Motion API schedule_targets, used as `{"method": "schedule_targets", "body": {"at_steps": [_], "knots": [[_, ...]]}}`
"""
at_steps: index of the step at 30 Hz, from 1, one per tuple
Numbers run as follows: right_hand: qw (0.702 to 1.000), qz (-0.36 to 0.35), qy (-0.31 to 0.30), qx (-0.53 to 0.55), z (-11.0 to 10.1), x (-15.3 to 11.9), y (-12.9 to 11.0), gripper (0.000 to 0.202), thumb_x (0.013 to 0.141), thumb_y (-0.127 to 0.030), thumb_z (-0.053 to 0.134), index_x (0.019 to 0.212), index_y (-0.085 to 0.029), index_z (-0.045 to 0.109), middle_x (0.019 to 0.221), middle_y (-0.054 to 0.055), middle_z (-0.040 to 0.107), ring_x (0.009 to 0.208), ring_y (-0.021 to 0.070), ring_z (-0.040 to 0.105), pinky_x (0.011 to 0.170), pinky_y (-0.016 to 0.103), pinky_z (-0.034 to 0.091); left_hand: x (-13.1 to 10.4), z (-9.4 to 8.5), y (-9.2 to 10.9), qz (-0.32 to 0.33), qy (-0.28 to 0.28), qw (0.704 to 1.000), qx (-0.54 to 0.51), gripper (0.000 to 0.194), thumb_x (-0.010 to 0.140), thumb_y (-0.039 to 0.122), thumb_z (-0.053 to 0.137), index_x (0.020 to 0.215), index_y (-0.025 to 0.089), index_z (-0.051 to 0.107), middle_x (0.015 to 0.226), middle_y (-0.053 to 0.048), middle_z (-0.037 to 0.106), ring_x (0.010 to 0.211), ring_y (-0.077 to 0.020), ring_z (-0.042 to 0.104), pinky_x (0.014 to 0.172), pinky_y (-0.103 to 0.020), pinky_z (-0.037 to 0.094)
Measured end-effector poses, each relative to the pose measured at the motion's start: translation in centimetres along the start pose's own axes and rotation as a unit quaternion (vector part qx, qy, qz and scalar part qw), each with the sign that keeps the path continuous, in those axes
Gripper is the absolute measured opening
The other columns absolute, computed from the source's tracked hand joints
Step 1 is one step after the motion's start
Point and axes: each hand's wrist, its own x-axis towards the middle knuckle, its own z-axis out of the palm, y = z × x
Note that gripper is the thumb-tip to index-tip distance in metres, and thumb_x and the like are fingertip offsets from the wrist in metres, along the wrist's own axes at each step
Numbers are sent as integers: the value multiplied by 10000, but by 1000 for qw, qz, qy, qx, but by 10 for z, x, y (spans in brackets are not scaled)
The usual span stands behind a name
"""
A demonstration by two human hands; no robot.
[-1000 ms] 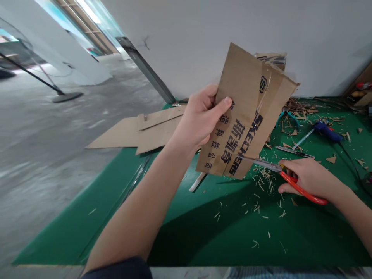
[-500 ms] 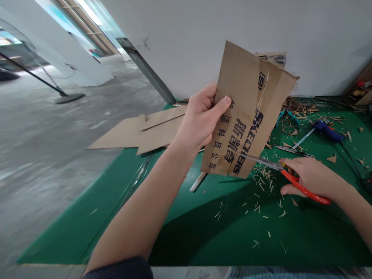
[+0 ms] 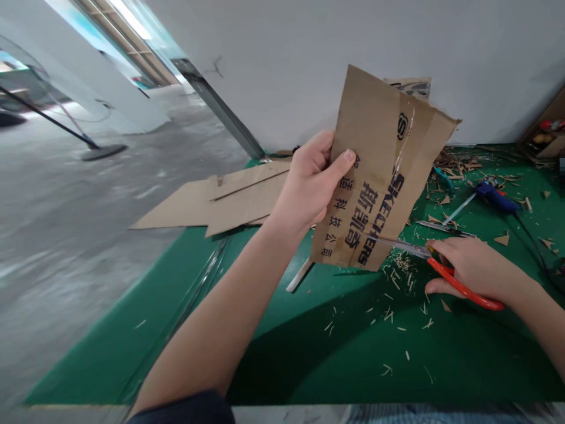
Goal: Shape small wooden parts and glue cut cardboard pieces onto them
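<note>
My left hand point(image 3: 315, 176) grips a brown cardboard piece point(image 3: 375, 147) by its left edge, thumb on the printed face. The sheet is tilted and raised above the green table. Dark lettering and a strip of clear tape run down it. Red-handled scissors point(image 3: 459, 282) are in my right hand point(image 3: 472, 265), with the fingers around the handles. Their blades point left and lie across the lower right part of the cardboard, over the print. Whether the blades cut into the sheet or only overlap it, I cannot tell.
Flat cardboard sheets point(image 3: 247, 197) lie at the table's left rear. A blue glue gun point(image 3: 498, 197), a utility knife point(image 3: 445, 229) and teal-handled pliers point(image 3: 445, 179) sit among cardboard scraps on the right. A pale strip point(image 3: 301, 275) pokes out below the held sheet. Shavings dot the green tabletop point(image 3: 309, 353).
My left hand and the cardboard have shifted slightly to the right, covering more of the pliers. The right hand and scissors stay almost where they were.
</note>
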Motion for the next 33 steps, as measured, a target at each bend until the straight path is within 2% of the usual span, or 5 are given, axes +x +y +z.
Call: {"method": "schedule_targets", "body": {"at_steps": [13, 19, 24, 29, 33], "knots": [[999, -23, 36, -23, 4, 3, -5, 466, 851, -607, 492, 954, -167, 609, 741, 83, 670, 629, 232, 636, 532, 297, 395, 2, -5, -2, -74, 39, 993, -89, 222, 765, 218, 718, 973, 189, 647, 942, -69, 691, 1107, -304, 617, 852, -382, 566], [997, -36, 30, -56, 6, 3, -6, 488, 887, -609, 421, 937, -159, 602, 711, 76, 665, 607, 227, 633, 529, 294, 378, 3, -9, -2, -68, 11, 995, -77, 258, 743, 293, 751, 960, 193, 653, 955, -68, 701, 1098, -302, 624, 832, -378, 582], [996, -40, 41, -69, 8, 0, -8, 522, 905, -626, 353, 892, -158, 584, 634, 57, 632, 540, 206, 597, 499, 289, 331, 3, -11, -3, -102, 39, 989, -102, 241, 751, 239, 751, 957, 193, 635, 904, -55, 696, 1116, -308, 612, 843, -395, 578], [995, -42, 52, -74, 9, -1, -10, 547, 912, -630, 319, 877, -154, 587, 591, 60, 611, 496, 199, 568, 471, 287, 293, 12, -23, -7, -16, -50, 996, -73, 283, 715, 334, 798, 921, 226, 636, 924, -3, 712, 1147, -312, 565, 919, -463, 529], [998, -11, 50, -36, 13, 2, -7, 562, 873, -668, 370, 911, -155, 596, 619, 63, 629, 500, 204, 574, 460, 287, 321, 22, -39, -4, 47, 22, 997, -62, 352, 667, 394, 826, 878, 206, 617, 856, 26, 701, 1130, -292, 566, 959, -471, 496]]}}
